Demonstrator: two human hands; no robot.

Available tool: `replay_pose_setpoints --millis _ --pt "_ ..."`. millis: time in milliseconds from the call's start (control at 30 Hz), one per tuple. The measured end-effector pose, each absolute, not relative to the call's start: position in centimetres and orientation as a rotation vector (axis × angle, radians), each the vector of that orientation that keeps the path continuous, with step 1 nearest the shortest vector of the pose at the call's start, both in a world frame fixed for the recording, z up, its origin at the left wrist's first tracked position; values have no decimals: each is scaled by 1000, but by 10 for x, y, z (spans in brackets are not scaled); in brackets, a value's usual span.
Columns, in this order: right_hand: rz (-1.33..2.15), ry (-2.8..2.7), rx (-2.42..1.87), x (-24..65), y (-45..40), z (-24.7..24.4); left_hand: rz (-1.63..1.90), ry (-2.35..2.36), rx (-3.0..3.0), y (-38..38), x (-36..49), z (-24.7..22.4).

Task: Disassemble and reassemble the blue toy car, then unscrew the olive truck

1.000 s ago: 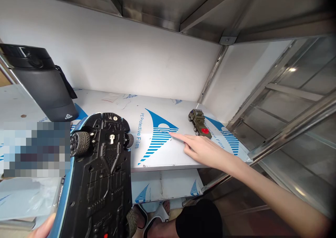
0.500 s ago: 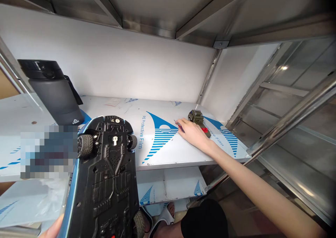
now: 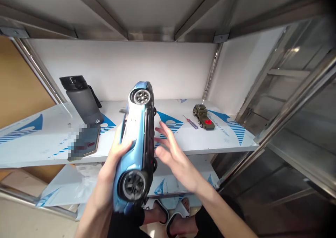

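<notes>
A blue toy car point(image 3: 135, 140) is in my left hand point(image 3: 112, 159), raised over the shelf's front edge. It is turned on its side, so two of its silver-spoked wheels face me. My left thumb lies across the car's side. Close to the car's black underside is my right hand point(image 3: 170, 152), its fingers apart and nothing in them. On the shelf to the right lies a small screwdriver point(image 3: 192, 123) with a purplish handle and a red collar. Right beside it stands an olive-green toy truck point(image 3: 203, 117) with a red part on its bed.
A dark grey water bottle point(image 3: 84, 101) stands at the back left of the film-covered shelf point(image 3: 210, 145). In front of it lies a partly blurred phone-like slab point(image 3: 91, 143). Metal posts and a metal upper shelf point(image 3: 152, 13) frame the space. A lower shelf point(image 3: 183, 171) sits beneath.
My right hand has let go of the screwdriver and come left to the car. The car has been rolled from underside-facing onto its side. My view has shifted left.
</notes>
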State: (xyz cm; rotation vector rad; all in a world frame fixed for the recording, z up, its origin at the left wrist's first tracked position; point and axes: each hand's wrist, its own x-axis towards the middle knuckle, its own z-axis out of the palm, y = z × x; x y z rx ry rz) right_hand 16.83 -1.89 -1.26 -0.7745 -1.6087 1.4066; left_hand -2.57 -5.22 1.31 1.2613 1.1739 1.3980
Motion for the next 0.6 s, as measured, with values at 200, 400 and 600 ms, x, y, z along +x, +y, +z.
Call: replay_pose_setpoints --millis 200,400,600 --pt "1508 -1342 -523 159 38 17 1335 1171 1724 19 0 58" --pt "1528 -1226 -468 167 75 4 1127 1208 1797 66 7 69" --pt "1566 -1108 -375 172 91 -14 953 1311 1898 76 10 81"
